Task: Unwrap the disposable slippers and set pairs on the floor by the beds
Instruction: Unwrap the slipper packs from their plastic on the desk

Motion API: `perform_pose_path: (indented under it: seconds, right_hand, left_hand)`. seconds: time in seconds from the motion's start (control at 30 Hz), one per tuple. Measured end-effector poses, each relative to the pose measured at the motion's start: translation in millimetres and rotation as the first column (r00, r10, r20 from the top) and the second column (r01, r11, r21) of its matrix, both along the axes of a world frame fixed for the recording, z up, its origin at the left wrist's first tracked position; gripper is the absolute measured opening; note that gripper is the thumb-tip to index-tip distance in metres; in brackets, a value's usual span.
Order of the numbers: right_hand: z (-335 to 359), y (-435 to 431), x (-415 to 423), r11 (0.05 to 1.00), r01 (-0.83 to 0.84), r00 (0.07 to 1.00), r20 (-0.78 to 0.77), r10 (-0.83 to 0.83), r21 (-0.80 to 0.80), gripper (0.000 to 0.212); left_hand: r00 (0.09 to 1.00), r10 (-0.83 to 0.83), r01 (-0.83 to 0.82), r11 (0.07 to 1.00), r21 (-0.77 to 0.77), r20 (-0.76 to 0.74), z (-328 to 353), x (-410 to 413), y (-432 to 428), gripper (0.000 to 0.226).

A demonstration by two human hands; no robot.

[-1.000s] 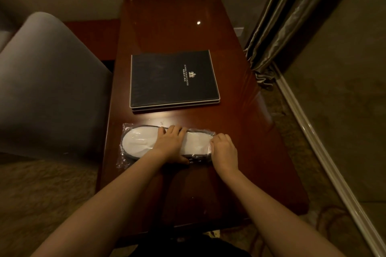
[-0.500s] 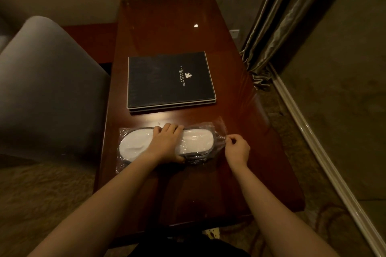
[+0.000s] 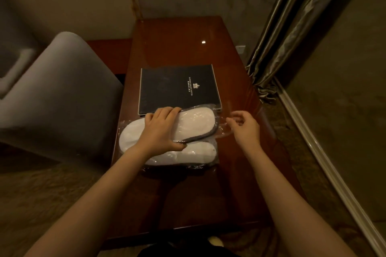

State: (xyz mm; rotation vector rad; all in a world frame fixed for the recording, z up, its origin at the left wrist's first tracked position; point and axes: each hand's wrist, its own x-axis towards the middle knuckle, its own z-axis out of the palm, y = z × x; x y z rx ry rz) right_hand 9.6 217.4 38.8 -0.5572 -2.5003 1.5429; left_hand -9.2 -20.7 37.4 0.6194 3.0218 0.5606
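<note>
Two white disposable slippers with dark trim lie in a clear plastic wrapper on the wooden table [image 3: 208, 190]. The upper slipper [image 3: 196, 124] is tilted up over the lower slipper [image 3: 188, 155]. My left hand [image 3: 161, 130] grips the upper slipper across its middle, fingers over the far edge and thumb on the near edge. My right hand [image 3: 243, 126] is to the right of the slippers and pinches the open end of the plastic wrapper [image 3: 222, 129], pulling it away to the right.
A black hotel folder [image 3: 179, 87] lies on the table just behind the slippers. A grey upholstered chair [image 3: 58, 98] stands at the table's left side. Curtains [image 3: 292, 27] hang at the right, with carpeted floor [image 3: 342, 110] beyond the table's right edge.
The wrapper's right end has been pulled open by my right hand. My left hand has lifted and tilted the upper slipper, so both slippers now show. The camera has moved closer.
</note>
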Motion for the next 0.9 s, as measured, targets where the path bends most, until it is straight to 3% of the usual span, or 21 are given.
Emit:
perform_pose_path:
  seconds: [0.07, 0.13, 0.27, 0.37, 0.57, 0.8, 0.9]
  right_hand:
    - [17.0, -6.9, 7.2, 0.984, 0.001, 0.979, -0.199, 0.035, 0.181, 0.027]
    - [33.8, -14.6, 13.6, 0.950, -0.138, 0.938, -0.271, 0.216, 0.278, 0.023]
    - [47.3, -22.1, 17.6, 0.850, -0.445, 0.881, -0.035, 0.473, 0.283, 0.020]
    - [46.1, -18.9, 21.1, 0.848, -0.459, 0.868, -0.068, 0.491, 0.266, 0.002]
    - [42.3, -2.2, 28.0, 0.848, -0.451, 0.878, -0.032, 0.478, 0.278, 0.002]
    - [51.6, -18.6, 2.9, 0.796, -0.551, 0.830, 0.062, 0.555, 0.249, 0.032]
    - [43.6, -19.5, -3.0, 0.770, -0.564, 0.824, 0.143, 0.548, 0.299, 0.033]
  left_hand:
    - [0.999, 0.040, -0.040, 0.999, -0.009, -0.014, 2.2, 1.7, -6.2, 0.100]
    - [0.998, 0.063, -0.063, 0.998, -0.011, -0.031, 3.3, 2.9, -10.7, 0.099]
    - [0.994, 0.100, -0.100, 0.995, 0.013, -0.050, 6.7, 4.2, -13.2, 0.098]
    - [0.989, 0.135, -0.135, 0.991, 0.004, -0.062, 7.3, 6.4, -18.9, 0.096]
    - [0.969, 0.235, -0.239, 0.970, -0.049, -0.070, 9.3, 9.1, -39.2, 0.095]
    - [0.994, 0.056, -0.066, 0.993, -0.102, -0.097, 9.9, 22.7, -7.7, 0.101]
    - [0.992, 0.020, -0.037, 0.990, -0.133, -0.124, 4.7, 25.2, 8.4, 0.100]
